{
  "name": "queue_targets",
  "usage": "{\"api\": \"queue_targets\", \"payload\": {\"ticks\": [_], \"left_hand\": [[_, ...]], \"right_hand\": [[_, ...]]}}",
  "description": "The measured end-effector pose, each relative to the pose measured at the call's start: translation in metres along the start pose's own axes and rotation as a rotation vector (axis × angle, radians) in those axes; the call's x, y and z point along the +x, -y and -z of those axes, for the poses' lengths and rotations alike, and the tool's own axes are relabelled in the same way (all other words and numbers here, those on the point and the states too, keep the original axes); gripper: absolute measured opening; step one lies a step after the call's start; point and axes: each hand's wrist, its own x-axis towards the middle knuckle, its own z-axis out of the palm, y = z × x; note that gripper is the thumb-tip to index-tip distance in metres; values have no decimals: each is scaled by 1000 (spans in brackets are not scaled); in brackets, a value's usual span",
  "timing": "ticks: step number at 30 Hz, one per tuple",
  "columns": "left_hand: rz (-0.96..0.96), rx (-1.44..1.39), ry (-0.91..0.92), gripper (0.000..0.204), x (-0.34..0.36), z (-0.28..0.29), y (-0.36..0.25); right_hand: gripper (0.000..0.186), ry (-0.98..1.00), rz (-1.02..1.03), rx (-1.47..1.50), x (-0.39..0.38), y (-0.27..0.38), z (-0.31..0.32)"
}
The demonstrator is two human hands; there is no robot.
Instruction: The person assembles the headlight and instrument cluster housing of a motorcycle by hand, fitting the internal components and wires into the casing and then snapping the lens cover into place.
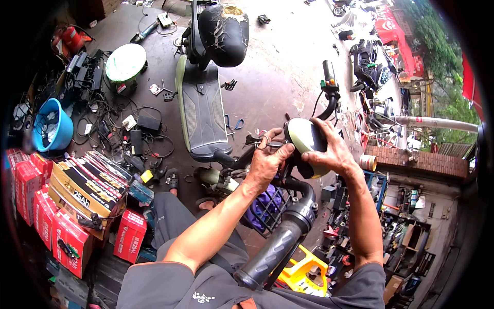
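Between my hands, at the middle of an electric scooter's handlebar, is a rounded pale-green and black cover (300,132), perhaps the headlight or display housing. My right hand (335,150) wraps round its right side, thumb across the near part. At its left edge my left hand (268,164) is pinched closed, next to dark wires and a small shiny piece; what lies between the fingers is too small to make out. A black rubber handlebar grip (272,251) points toward me. The other bar end, with its switch block (329,85), points away.
The scooter's grey footboard (206,108) and torn black seat (225,36) lie beyond my hands. Scissors (239,124) rest on the floor. Cables and chargers (149,122), a blue bucket (53,125) and red boxes (129,235) crowd the left. A black basket (278,208) sits below the handlebar.
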Motion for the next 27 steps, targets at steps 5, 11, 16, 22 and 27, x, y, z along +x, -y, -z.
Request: {"api": "queue_targets", "payload": {"ticks": [5,11,16,22,27], "left_hand": [[-83,-76,146,63,7,1,-10],[-91,-36,199,64,11,5,-7],[-135,24,186,64,12,6,-6],[-141,43,153,63,13,9,0],[-150,-2,143,65,13,4,-3]], "right_hand": [[101,5,-85,-125,8,14,-4],[95,-31,-65,-153,11,17,-4],[93,-61,-68,-89,12,17,-6],[90,1,19,-195,17,18,-2],[91,-8,-7,-137,17,19,-2]]}}
